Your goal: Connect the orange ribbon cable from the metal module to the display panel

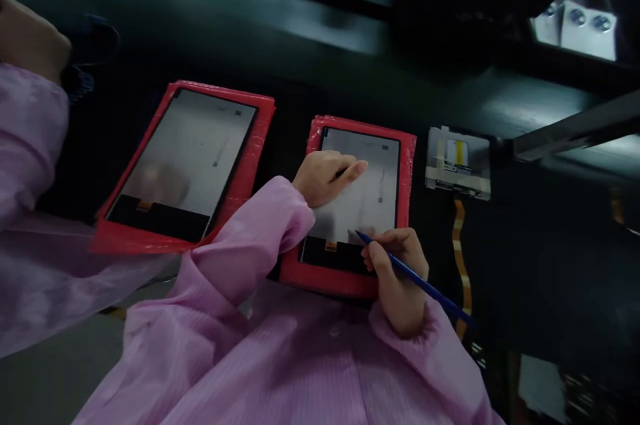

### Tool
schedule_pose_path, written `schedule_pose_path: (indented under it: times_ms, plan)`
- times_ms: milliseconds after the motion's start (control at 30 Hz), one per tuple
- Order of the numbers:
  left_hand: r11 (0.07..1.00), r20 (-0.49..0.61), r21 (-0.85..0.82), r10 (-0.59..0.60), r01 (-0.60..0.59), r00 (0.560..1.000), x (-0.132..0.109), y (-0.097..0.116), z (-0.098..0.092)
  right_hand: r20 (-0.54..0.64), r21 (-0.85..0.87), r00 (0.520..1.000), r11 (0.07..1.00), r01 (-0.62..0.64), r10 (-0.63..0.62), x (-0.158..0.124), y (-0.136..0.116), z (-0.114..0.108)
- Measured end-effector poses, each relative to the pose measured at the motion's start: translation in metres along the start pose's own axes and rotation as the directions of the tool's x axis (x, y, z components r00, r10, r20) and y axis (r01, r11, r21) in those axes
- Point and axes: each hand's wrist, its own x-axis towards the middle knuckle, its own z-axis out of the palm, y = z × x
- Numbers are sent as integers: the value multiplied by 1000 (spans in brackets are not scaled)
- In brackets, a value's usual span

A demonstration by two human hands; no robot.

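We note the right hand [397, 281] pinching a blue stylus [423, 283], the left hand [325, 178] curled on a fragile display [370, 208], best gripped by its red frame [325, 283].

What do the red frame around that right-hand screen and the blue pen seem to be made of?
The red frame looks like matte rubber or foam under clear plastic film; the film's creases and shine show at its edges, though the core is hidden. The blue pen looks like smooth plastic with a slight sheen, though painted metal could look similar.
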Motion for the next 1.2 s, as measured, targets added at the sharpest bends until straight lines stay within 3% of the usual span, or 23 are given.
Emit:
schedule_pose_path:
  times_ms: [400, 733, 867, 967, 1033, 1200]
  plan:
    - [999, 6, 30, 23, -23, 1000, 2, 2, -1, 36, -95, 993, 988, 120, -117, 1, 11, 8]
    - [997, 21, 72, 13, -14, 1000, 2, 2, 0, 54, -118, 995, 989, 86, -81, 1, 9, 10]
    - [1000, 28, 30, 8, -9, 1000, 2, 2, -2, -20, -25, 1000, 1000, 12, -12, 4, 5, 4]
    - [991, 92, -116, 77, -66, 993, 1, 3, -7, -43, 253, 995, 965, -76, 89, 9, -1, -2]
    - [975, 161, -196, 140, -108, 977, 1, 4, -11, -37, 388, 996, 920, -59, 80, 13, -5, -5]
    - [951, 271, -276, 219, -142, 937, 2, 6, -14, -78, 295, 996, 953, 66, -44, 16, -9, -2]
